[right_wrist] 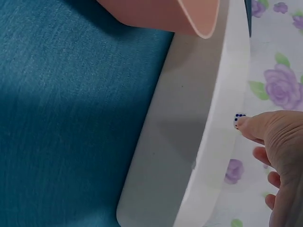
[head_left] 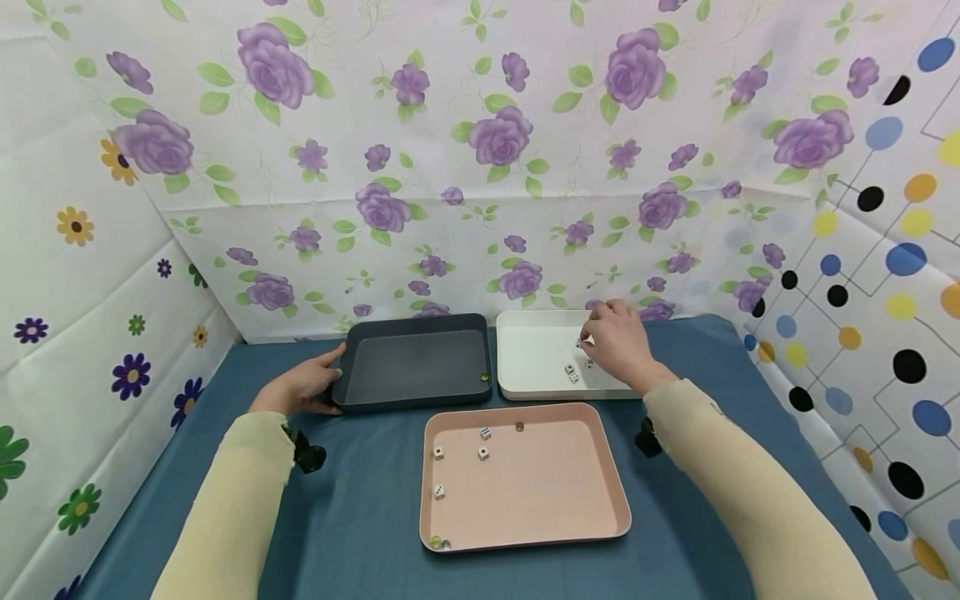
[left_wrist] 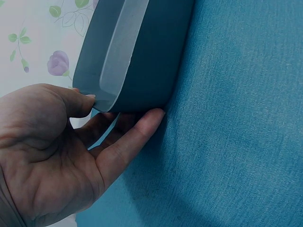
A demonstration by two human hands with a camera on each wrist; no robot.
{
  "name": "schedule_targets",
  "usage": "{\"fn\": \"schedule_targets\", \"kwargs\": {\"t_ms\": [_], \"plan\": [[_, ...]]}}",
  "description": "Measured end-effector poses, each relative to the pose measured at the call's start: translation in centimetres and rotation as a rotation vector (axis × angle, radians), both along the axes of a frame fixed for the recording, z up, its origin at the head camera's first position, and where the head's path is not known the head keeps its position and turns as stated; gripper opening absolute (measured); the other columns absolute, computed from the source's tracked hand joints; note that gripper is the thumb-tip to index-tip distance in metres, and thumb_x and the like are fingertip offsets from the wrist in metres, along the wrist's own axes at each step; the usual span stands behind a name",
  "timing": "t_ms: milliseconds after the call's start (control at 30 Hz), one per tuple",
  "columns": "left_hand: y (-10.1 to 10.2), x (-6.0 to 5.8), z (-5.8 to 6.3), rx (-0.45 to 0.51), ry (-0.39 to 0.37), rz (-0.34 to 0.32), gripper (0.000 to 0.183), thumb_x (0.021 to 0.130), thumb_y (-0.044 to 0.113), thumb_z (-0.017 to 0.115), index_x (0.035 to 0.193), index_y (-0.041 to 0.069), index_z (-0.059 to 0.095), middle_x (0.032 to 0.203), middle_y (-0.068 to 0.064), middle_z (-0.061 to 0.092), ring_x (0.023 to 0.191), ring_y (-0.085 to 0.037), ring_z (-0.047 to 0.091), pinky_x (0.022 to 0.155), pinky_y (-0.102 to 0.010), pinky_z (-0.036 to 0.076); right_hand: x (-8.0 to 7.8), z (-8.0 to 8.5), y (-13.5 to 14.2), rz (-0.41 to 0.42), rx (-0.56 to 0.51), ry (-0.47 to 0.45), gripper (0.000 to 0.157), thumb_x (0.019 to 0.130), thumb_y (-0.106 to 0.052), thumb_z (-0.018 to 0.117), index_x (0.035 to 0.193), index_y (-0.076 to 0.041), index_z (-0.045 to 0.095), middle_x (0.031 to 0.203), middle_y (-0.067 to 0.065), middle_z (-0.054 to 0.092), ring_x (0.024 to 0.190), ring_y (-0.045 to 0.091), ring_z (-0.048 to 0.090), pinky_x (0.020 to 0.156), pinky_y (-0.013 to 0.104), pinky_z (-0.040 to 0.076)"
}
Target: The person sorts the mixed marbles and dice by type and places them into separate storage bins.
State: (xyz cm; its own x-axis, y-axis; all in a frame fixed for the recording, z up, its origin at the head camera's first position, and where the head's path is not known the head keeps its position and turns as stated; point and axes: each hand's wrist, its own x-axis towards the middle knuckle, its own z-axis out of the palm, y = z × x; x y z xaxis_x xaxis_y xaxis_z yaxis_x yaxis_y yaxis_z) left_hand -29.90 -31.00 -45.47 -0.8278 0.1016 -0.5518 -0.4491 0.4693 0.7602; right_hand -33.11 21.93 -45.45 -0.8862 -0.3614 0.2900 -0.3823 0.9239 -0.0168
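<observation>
My right hand [head_left: 618,342] is over the white tray [head_left: 525,387] at the back right. Between its thumb and fingertips it pinches a small white die [right_wrist: 239,119] with dark pips. Other dice [head_left: 573,377] lie inside that tray below the hand. At the back left, my left hand [head_left: 303,383] holds the left end of a dark grey tray [head_left: 416,407]. In the left wrist view its thumb [left_wrist: 80,101] lies at the rim's corner and the fingers [left_wrist: 128,146] reach the outer wall near the cloth. A small yellow-green marble [head_left: 484,377] sits in the dark tray's right corner.
A pink tray [head_left: 540,492] stands in front on the blue cloth [head_left: 360,517]. It holds several dice [head_left: 483,453], a brownish bead [head_left: 519,426] and shiny marbles [head_left: 436,542] at its near left corner. A flowered curtain [head_left: 450,167] hangs behind the trays.
</observation>
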Motion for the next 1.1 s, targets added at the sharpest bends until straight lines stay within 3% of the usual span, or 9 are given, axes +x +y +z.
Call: {"fn": "schedule_targets", "kwargs": {"t_ms": [300,700,1100], "plan": [[0.2,0.2,0.3,0.002,-0.001,0.009,0.065,0.114,0.015,0.029,0.163,0.037,-0.008,0.166,-0.029,-0.015,0.136,-0.051,0.039,0.08,-0.048,0.061,-0.2,-0.4,-0.3,0.003,-0.011,-0.042,0.007,0.092,-0.022,0.08,0.092,-0.015,0.08,0.112,0.01,0.063,0.12,0.037,0.046,0.105,0.062,0.037],[0.3,0.2,0.4,-0.001,-0.007,0.006,0.065,0.115,0.015,0.029,0.163,0.036,-0.008,0.165,-0.028,-0.017,0.135,-0.051,0.04,0.08,-0.049,0.06,-0.1,-0.6,-0.3,-0.008,-0.009,-0.043,0.012,0.093,-0.022,0.078,0.101,-0.012,0.08,0.114,0.012,0.062,0.12,0.038,0.046,0.106,0.062,0.037],[0.2,0.3,0.4,0.007,0.003,-0.01,0.064,0.115,0.015,0.028,0.163,0.036,-0.009,0.165,-0.029,-0.018,0.134,-0.051,0.041,0.081,-0.049,0.06,0.8,1.1,0.0,-0.012,-0.087,0.017,0.015,0.094,-0.021,0.078,0.105,-0.01,0.079,0.116,0.015,0.063,0.121,0.04,0.046,0.101,0.061,0.04]]}}
